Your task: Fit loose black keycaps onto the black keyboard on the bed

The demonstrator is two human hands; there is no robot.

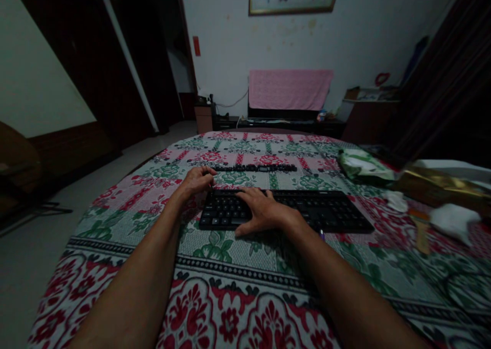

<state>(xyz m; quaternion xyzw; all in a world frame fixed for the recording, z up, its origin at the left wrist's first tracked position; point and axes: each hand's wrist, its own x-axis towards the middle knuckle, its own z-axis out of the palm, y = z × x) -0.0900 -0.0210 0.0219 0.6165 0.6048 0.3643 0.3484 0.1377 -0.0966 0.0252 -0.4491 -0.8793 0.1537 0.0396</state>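
Note:
A black keyboard (326,211) lies flat on the patterned tablecloth. My right hand (263,211) spans its left half, thumb at the near edge and fingertips by the far edge, holding it. At the keyboard's far left corner is my left hand (198,181), its fingers curled and pinched together; whatever they hold is too small and dark to make out. Just beyond both hands runs a long row of small dark pieces (261,168). A small purple-tipped object (321,234) peeks out by my right forearm.
To the right lie a green-and-white packet (362,166), a brush (422,234), crumpled white material (454,221) and a gold-coloured wrapper (441,185). A dark cable (448,287) loops at the near right. Beyond the table, a pink cloth (290,89) hangs over a low cabinet.

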